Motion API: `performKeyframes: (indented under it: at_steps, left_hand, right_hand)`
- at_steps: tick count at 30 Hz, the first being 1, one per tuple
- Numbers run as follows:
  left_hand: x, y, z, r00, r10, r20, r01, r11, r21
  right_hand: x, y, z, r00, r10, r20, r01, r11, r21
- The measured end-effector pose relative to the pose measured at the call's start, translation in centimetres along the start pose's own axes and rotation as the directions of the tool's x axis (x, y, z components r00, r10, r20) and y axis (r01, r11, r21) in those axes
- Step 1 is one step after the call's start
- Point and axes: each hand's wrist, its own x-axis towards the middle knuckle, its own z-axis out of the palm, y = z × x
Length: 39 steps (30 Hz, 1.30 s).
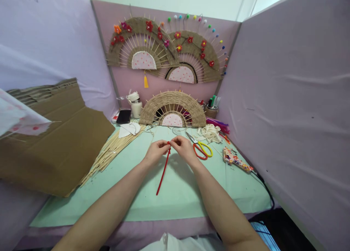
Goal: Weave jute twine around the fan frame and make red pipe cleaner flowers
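Note:
My left hand (pixel 155 152) and my right hand (pixel 183 149) meet over the green mat (pixel 175 192), fingers pinched together on the top end of a red pipe cleaner (pixel 163 172). The rest of the pipe cleaner hangs down toward me, its lower tip near the mat. Both hands are closed on it. A woven fan (pixel 172 108) with a pink half-circle stands just behind my hands.
Orange and yellow scissors (pixel 201 147) lie right of my hands, a patterned glue gun (pixel 235 159) with a black cord farther right. Bamboo sticks (pixel 112 150) and brown cardboard (pixel 57 141) lie left. Two decorated fans (pixel 166 50) hang on the back wall. A phone (pixel 124 116), a jar and a pen cup stand behind.

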Motion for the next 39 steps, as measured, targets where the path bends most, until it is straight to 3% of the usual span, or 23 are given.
performKeyframes:
  at_steps: [5, 8, 13, 19, 25, 29, 33, 39]
  left_hand:
    - [-0.4, 0.2, 0.9, 0.99, -0.007, -0.144, -0.004, 0.998, -0.07]
    - [-0.5, 0.2, 1.1, 0.986, -0.031, -0.165, 0.006, 0.988, -0.152]
    - [-0.1, 0.4, 0.3, 0.987, -0.09, -0.136, 0.06, 0.976, -0.21]
    - [0.2, 0.4, -0.2, 0.986, -0.04, -0.163, -0.002, 0.968, -0.249]
    - [0.7, 0.4, -0.6, 0.991, -0.045, -0.126, 0.023, 0.986, -0.164]
    - [1.0, 0.6, -1.5, 0.994, -0.053, -0.094, 0.045, 0.995, -0.088]
    - [1.2, 0.5, -1.8, 0.994, -0.021, -0.107, 0.021, 1.0, 0.002]
    - [1.2, 0.5, -1.9, 0.995, 0.016, -0.102, -0.006, 0.996, 0.094]
  right_hand:
    - [-0.5, -0.5, 0.7, 0.991, -0.107, -0.077, 0.101, 0.992, -0.076]
    - [-0.4, -0.5, 0.9, 0.993, -0.067, -0.097, 0.065, 0.998, -0.024]
    - [0.2, 0.3, 0.5, 0.992, 0.116, 0.053, -0.122, 0.981, 0.149]
    - [-0.5, 1.0, 1.6, 0.978, 0.084, 0.188, -0.092, 0.995, 0.03]
    - [-0.5, 1.2, 1.5, 0.978, 0.088, 0.188, -0.096, 0.995, 0.031]
    - [-0.3, 1.0, 0.7, 0.993, 0.048, 0.106, -0.04, 0.996, -0.075]
    - [-0.4, 0.8, 0.5, 0.997, 0.01, 0.073, 0.003, 0.985, -0.175]
    - [-0.4, 0.4, 0.3, 0.997, -0.025, 0.067, 0.036, 0.983, -0.182]
